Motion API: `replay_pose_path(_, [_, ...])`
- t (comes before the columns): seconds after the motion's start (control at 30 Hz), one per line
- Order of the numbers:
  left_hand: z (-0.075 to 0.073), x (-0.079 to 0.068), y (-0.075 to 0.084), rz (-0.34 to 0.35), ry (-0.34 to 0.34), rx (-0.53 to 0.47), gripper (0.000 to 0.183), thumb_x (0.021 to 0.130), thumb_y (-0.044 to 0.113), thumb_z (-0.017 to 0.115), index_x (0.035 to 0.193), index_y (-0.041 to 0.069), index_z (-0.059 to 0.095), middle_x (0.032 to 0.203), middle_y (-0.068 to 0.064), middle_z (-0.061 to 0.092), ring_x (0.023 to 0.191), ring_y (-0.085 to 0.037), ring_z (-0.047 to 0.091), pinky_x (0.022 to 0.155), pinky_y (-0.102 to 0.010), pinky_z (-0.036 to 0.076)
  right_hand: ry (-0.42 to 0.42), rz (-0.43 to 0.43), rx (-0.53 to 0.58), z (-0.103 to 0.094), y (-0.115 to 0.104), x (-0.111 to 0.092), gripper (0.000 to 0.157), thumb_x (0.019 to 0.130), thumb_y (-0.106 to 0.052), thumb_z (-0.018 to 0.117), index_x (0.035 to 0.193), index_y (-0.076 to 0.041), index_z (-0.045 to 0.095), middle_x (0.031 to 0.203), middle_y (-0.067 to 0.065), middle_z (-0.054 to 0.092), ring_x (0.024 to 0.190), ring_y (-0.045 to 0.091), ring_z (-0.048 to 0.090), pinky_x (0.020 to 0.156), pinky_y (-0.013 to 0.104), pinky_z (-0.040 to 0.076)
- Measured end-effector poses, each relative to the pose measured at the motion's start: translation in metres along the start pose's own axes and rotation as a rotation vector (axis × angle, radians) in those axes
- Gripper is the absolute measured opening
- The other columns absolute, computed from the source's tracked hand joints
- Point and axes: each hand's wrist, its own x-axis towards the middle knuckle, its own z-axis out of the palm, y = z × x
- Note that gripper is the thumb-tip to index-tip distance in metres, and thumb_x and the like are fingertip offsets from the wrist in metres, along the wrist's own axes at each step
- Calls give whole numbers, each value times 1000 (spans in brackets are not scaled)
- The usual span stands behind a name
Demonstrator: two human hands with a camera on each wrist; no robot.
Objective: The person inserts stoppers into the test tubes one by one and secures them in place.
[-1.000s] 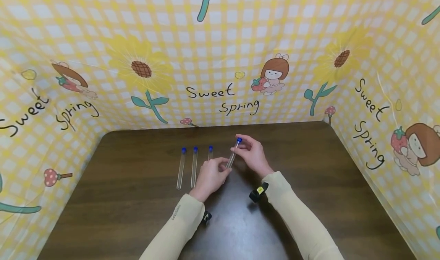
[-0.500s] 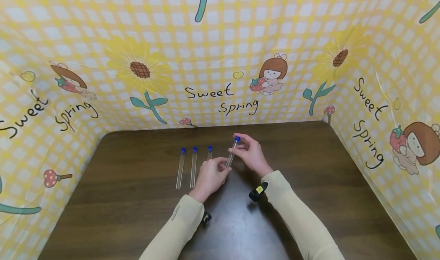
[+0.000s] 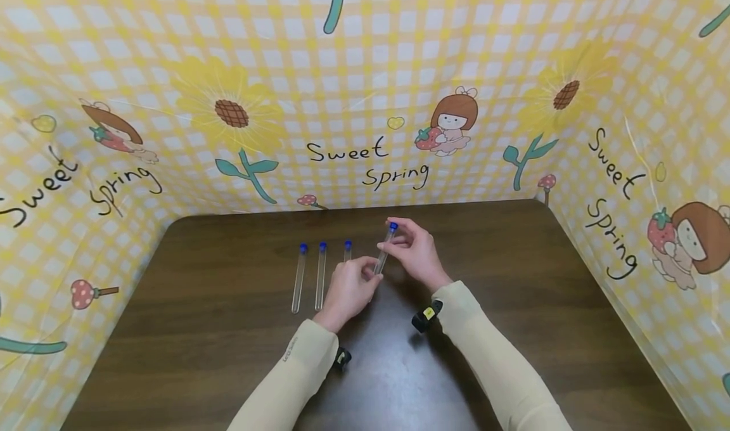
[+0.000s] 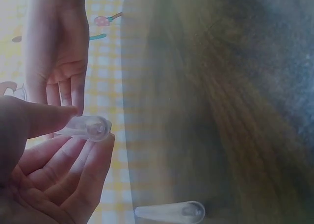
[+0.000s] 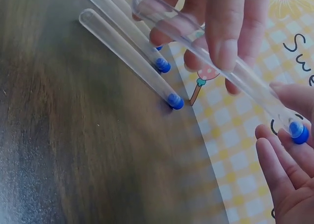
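Observation:
A clear test tube (image 3: 386,247) with a blue cap is held up at a slant between both hands, cap end up and to the right. My left hand (image 3: 349,291) pinches its lower part between thumb and fingers. Near the cap, the fingers and thumb of my right hand (image 3: 419,257) grip the same tube; the right wrist view shows its blue cap (image 5: 299,132) beside those fingers. To the left, two more capped tubes, the outer tube (image 3: 299,282) and the inner tube (image 3: 320,279), lie side by side. A third lying tube (image 3: 348,248) is partly hidden behind my left hand.
The dark wooden table (image 3: 188,329) carries the lying tubes, their caps toward the back. A yellow checked cloth (image 3: 365,89) with printed flowers stands as a wall along the back and both sides. Black wrist cameras hang under both sleeves.
Both hands keep hold of the raised test tube and have barely shifted. The lying tubes stay where they were.

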Motion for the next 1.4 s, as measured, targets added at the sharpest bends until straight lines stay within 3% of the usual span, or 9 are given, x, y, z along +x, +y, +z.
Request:
replay_pose_path(0.27, [-2, 1, 1, -6, 12, -7, 23, 92, 10, 77, 114, 3, 74, 79, 1, 68, 56, -9, 58, 53, -29, 50, 6, -43, -19, 2, -3, 2, 46, 87, -17, 84, 129, -20, 65, 115, 1, 73, 94, 16, 72, 83, 33, 57])
replay_pose_path(0.57, [0, 0, 0, 12, 20, -29, 24, 92, 10, 77, 115, 3, 73, 79, 1, 69, 54, -6, 59, 54, -28, 51, 6, -60, -30, 1, -1, 0, 45, 88, -18, 83, 129, -16, 66, 121, -1, 72, 98, 16, 71, 85, 35, 57])
replay_pose_path(0.8, [3, 3, 2, 29, 42, -36, 26, 92, 11, 77, 116, 2, 73, 77, 2, 69, 52, -4, 59, 54, -27, 51, 2, -99, -25, -3, 1, 5, 45, 88, -20, 83, 130, -21, 66, 119, -1, 72, 99, 17, 71, 86, 37, 56])
replay_pose_path(1.1, [3, 8, 6, 4, 47, -56, 28, 92, 14, 78, 117, 3, 73, 81, 0, 71, 58, -5, 63, 55, -27, 52, -33, -72, -44, -10, -4, 13, 48, 90, -20, 81, 135, -21, 64, 119, 3, 72, 102, 20, 70, 89, 40, 55])
replay_pose_path(1.4, [7, 10, 4, -27, 42, -5, 29, 91, 17, 80, 116, 6, 73, 77, 4, 67, 63, -8, 62, 58, -28, 52, -46, -42, -103, -13, 3, 17, 54, 92, -30, 79, 142, -16, 60, 120, 8, 70, 108, 25, 68, 94, 42, 53])
